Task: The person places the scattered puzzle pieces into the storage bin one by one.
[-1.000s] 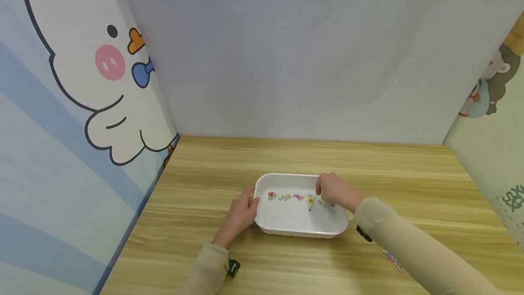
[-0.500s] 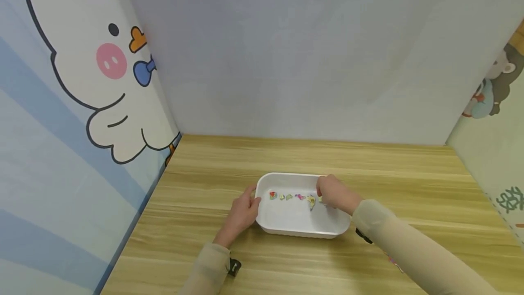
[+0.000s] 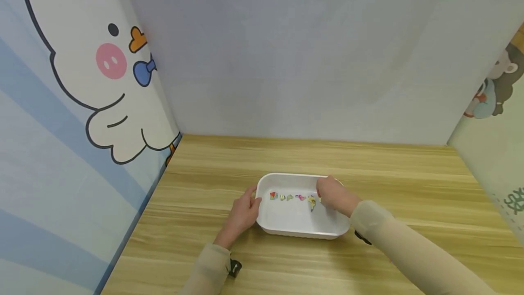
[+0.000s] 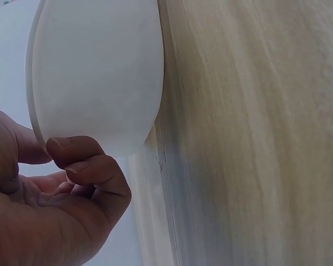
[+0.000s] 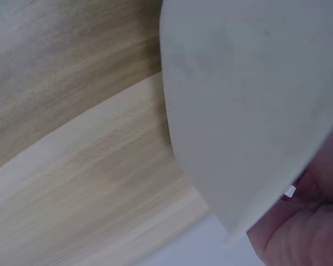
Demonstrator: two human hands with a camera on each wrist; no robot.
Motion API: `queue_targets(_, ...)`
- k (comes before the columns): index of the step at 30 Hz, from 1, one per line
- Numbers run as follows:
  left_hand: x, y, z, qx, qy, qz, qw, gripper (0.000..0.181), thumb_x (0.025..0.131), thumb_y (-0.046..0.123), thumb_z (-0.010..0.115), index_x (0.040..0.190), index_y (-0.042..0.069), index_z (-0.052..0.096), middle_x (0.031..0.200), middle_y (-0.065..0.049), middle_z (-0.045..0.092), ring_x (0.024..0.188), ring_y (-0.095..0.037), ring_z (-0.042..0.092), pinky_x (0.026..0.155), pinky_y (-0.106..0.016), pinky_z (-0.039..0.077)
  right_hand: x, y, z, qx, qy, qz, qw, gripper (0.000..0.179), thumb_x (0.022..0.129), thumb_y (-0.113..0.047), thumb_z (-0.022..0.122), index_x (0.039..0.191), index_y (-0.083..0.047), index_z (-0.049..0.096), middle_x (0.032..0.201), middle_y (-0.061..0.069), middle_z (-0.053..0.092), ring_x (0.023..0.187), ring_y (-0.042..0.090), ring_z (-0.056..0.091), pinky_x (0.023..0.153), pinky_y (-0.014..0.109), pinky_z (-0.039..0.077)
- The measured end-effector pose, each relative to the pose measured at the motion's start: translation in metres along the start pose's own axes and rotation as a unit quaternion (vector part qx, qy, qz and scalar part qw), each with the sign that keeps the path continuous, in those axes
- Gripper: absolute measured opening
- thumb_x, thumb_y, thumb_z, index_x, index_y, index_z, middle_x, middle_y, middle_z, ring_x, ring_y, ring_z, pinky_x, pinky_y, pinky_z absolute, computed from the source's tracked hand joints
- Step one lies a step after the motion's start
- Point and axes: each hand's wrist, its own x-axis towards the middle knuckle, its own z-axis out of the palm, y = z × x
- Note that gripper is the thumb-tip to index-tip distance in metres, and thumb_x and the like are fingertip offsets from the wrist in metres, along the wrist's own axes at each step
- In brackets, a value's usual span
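Observation:
A white rectangular plastic tray (image 3: 294, 233) stands on the wooden table. My left hand (image 3: 241, 215) grips its left end, thumb over the rim and fingers curled against the outer wall (image 4: 97, 72). Several small, flat, colourful cut-out pieces lie in a row on the tray floor, among them a red-and-green one (image 3: 273, 195), a pink one (image 3: 300, 197) and a yellow one (image 3: 312, 202). Reaching over the right end, my right hand (image 3: 335, 195) is down inside the tray at the row's end. Its fingertips are hidden; I cannot tell whether they hold a piece.
The wood-grain table (image 3: 229, 158) runs back to a grey-white wall (image 3: 286, 58). At the left is a panel with a cartoon duck (image 3: 82, 49); a pale green printed panel (image 3: 491, 158) is at the right. A small red speck (image 3: 390, 260) shows beside the right sleeve.
Both hands keep nearly the same place at the tray. The right forearm has shifted slightly, now hiding most of the colourful piece lying on the table beside it.

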Motion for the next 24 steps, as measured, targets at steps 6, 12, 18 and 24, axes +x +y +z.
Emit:
queue_targets(6, 0.0005, 0.001, -0.0002, -0.002, -0.002, -0.007, 1.0, 0.044, 0.097, 0.019, 0.048, 0.139, 0.008, 0.042, 0.07, -0.005, 0.057, 0.057, -0.013, 0.052, 0.051, -0.027, 0.044, -0.0024, 0.002, 0.0039, -0.041, 0.029, -0.03, 0.9982, 0.014, 0.074, 0.007, 0.063, 0.075, -0.005, 0.055, 0.07, 0.004, 0.055, 0.064, 0.018, 0.051, 0.061, 0.031, 0.047)
queue_targets(12, 0.001, 0.002, -0.0004, -0.002, -0.001, -0.005, 1.0, 0.043, 0.097, 0.018, 0.048, 0.138, 0.008, 0.042, 0.069, -0.004, 0.055, 0.057, -0.013, 0.051, 0.051, -0.027, 0.044, -0.0042, 0.0035, 0.0062, -0.074, 0.046, -0.036, 0.9956, 0.015, 0.076, 0.003, 0.065, 0.074, -0.006, 0.053, 0.069, 0.003, 0.052, 0.064, 0.018, 0.049, 0.059, 0.032, 0.046)
queue_targets(18, 0.001, 0.0022, 0.0002, -0.004, 0.002, -0.004, 1.0, 0.043, 0.097, 0.017, 0.048, 0.138, 0.008, 0.042, 0.069, -0.003, 0.054, 0.057, -0.014, 0.051, 0.051, -0.027, 0.043, -0.0061, 0.0027, 0.0075, -0.08, 0.06, -0.039, 0.9942, 0.016, 0.074, 0.004, 0.065, 0.074, -0.007, 0.053, 0.07, 0.004, 0.052, 0.065, 0.018, 0.049, 0.062, 0.033, 0.047)
queue_targets(24, 0.0009, 0.0001, 0.0012, -0.001, 0.005, 0.004, 1.0, 0.043, 0.096, 0.016, 0.048, 0.137, 0.006, 0.042, 0.068, -0.003, 0.054, 0.055, -0.012, 0.05, 0.049, -0.025, 0.043, -0.0069, -0.0001, 0.0037, -0.069, 0.06, -0.041, 0.9949, 0.015, 0.074, 0.006, 0.064, 0.076, -0.005, 0.055, 0.072, 0.006, 0.054, 0.066, 0.019, 0.049, 0.064, 0.034, 0.048)
